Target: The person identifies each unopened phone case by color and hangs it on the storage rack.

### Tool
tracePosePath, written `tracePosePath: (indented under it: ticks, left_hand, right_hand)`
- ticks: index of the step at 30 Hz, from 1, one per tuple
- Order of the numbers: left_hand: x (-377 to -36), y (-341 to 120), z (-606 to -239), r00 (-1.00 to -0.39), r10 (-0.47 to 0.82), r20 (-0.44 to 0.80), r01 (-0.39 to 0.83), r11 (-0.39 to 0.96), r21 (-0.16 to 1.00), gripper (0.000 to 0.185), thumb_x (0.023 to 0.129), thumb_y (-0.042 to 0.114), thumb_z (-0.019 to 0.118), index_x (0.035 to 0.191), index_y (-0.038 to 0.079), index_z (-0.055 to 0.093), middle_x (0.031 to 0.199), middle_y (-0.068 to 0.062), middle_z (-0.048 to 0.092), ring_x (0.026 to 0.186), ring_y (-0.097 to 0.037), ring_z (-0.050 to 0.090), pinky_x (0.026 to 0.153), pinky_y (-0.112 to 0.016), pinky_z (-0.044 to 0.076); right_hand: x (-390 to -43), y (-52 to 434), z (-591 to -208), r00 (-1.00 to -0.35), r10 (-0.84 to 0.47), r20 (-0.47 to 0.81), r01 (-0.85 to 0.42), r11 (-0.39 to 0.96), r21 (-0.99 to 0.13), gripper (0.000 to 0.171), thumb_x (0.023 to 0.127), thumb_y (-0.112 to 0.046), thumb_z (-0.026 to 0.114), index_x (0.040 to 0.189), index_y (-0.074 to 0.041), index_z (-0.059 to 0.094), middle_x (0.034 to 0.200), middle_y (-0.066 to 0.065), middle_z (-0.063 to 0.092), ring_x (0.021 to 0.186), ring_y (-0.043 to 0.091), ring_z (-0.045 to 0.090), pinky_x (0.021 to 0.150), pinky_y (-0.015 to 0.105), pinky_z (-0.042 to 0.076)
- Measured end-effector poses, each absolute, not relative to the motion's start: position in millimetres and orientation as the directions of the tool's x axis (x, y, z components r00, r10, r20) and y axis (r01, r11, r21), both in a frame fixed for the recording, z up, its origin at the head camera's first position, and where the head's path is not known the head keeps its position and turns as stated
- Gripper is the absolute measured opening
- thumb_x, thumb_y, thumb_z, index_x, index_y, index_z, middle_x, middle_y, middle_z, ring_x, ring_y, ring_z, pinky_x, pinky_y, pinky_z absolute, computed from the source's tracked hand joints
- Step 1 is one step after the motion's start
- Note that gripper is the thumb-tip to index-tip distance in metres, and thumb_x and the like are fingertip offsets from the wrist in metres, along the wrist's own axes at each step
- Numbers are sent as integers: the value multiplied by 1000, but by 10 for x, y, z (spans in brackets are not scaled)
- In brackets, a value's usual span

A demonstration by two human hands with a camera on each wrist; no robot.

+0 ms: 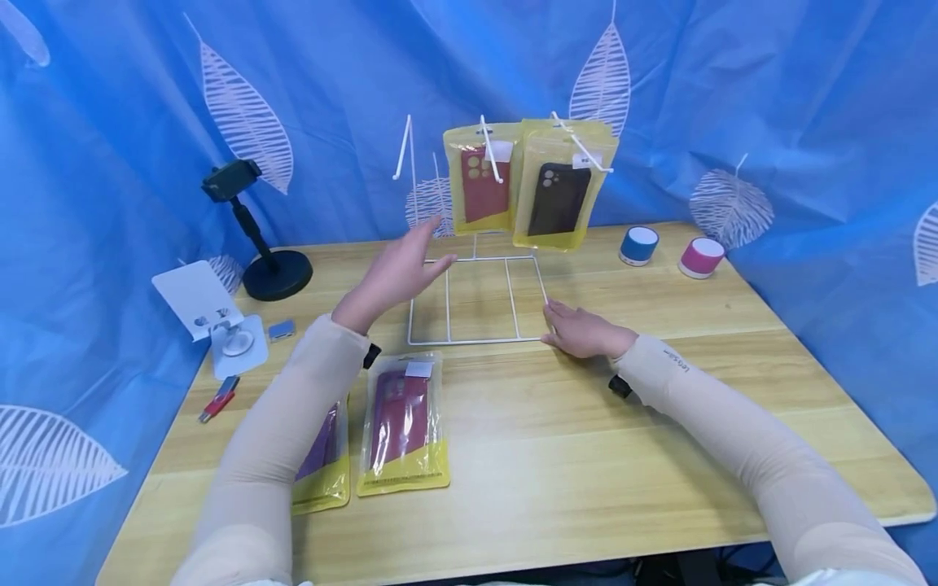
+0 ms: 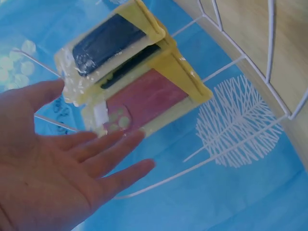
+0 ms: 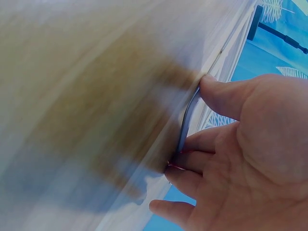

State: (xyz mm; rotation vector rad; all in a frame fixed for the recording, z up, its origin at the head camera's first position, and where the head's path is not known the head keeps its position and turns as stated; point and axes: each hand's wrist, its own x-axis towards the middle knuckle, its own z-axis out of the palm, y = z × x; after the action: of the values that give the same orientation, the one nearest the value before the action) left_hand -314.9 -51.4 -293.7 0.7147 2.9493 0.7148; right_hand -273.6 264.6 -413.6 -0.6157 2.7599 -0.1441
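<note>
On the wire rack (image 1: pixel 479 341), packaged phone cases (image 1: pixel 560 199) are hanging from two hooks (image 1: pixel 491 150) — two more packets (image 1: pixel 401 423) are apparently waiting on the table (image 1: pixel 586 456); left grip (image 1: pixel 392 273) is hovering wide, right grip (image 1: pixel 582 330) pinching the rack.

Cream sleeves (image 1: pixel 252 480), bare left hand (image 1: pixel 396 273) and right hand (image 1: pixel 582 331)
I can make out small dark lettering (image 1: pixel 676 360) by the right cuff (image 1: pixel 639 358); a little black piece (image 1: pixel 620 386) pokes out at each wrist.
</note>
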Motion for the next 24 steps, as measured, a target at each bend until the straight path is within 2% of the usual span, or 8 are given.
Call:
tracePosePath:
  ticks: [4,8,10,11,13,14,19,24]
  left_hand:
    - [-2956,-630,-3035,-857,513,-37,477,819,319,67,101,42,54,155,9,31,157,-13,40,140,-35,44,117,-50,36]
    - [-2797,-808,-3211,-796,548,-257,500,835,230,54,98,28,60,145,3,47,143,-18,55,121,-35,60,110,-50,45]
    - [-2749,-897,-3319,-767,540,-347,505,841,194,36,95,20,60,125,0,61,119,-16,67,97,-30,66,93,-43,54]
    - [-2729,-937,-3369,-758,533,-376,506,844,176,24,94,15,59,112,0,64,104,-13,67,84,-26,63,82,-38,54]
    - [-2704,-1008,-3464,-756,524,-393,512,847,145,8,92,11,57,89,4,62,82,-6,59,74,-20,53,67,-33,47]
    - [-2695,-1036,-3506,-755,521,-397,513,847,136,11,92,10,56,82,7,58,76,-4,53,69,-18,47,63,-31,42]
    - [-2666,-1117,-3665,-773,518,-366,516,849,113,12,95,8,53,86,7,60,78,-5,57,71,-20,51,66,-34,46]
    - [-2689,-1163,-3783,-800,493,-341,489,866,106,7,91,4,55,90,4,62,82,-8,61,73,-22,55,71,-38,52]
  right_hand:
    - [-2744,2672,-4174,-864,-421,-275,-388,906,-168,68,107,-32,43,152,12,18,162,29,13,151,40,17,119,63,22]
    - [-2749,2684,-4205,-867,-415,-274,-381,909,-172,69,107,-33,43,153,11,18,162,28,12,151,40,16,120,62,21]
    - [-2753,2688,-4211,-868,-412,-278,-378,910,-170,69,107,-33,42,153,11,17,163,28,11,152,40,16,120,62,21]
    - [-2755,2689,-4212,-868,-411,-279,-377,911,-168,69,107,-34,42,153,11,17,163,27,10,152,39,15,120,62,20]
    - [-2756,2686,-4209,-868,-409,-281,-375,911,-170,69,107,-34,42,153,10,16,163,26,9,152,39,15,121,61,20]
    - [-2755,2684,-4206,-868,-411,-280,-377,911,-170,69,107,-34,42,153,10,16,163,26,9,152,39,15,121,61,20]
    - [-2746,2680,-4182,-871,-406,-277,-371,913,-170,68,107,-33,42,154,10,17,163,26,10,152,39,16,120,61,21]
    - [-2741,2674,-4163,-872,-404,-277,-367,913,-178,68,106,-33,43,154,10,17,163,26,11,152,39,16,120,61,21]
